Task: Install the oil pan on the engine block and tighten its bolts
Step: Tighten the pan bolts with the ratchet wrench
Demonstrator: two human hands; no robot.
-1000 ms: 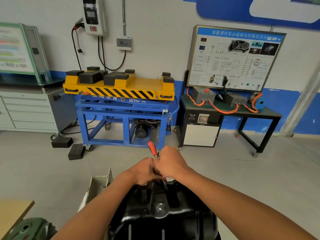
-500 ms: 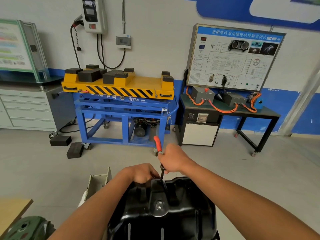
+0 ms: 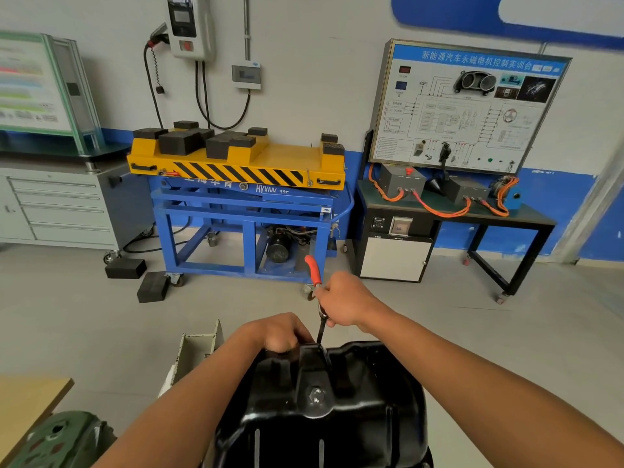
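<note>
The black oil pan [image 3: 337, 410] fills the lower middle of the head view, bottom side up, with a drain bolt [image 3: 315, 396] at its centre. My left hand [image 3: 277, 332] rests curled over the pan's far rim. My right hand [image 3: 344, 300] grips a ratchet wrench with a red handle [image 3: 314, 270]; its dark shaft [image 3: 320, 329] runs down behind the far edge of the pan. The bolt under the shaft is hidden. The engine block beneath the pan is out of sight.
A yellow and blue lift cart [image 3: 243, 197] stands straight ahead, a black table with a training board [image 3: 456, 204] to its right, grey drawers [image 3: 57, 207] at left. Black blocks [image 3: 138, 278] lie on the floor. An open white box [image 3: 196, 349] sits left of the pan.
My hands were together at the pan's far rim; my right hand has lifted up and right with the wrench, its red handle swinging upright. My left hand stays on the rim.
</note>
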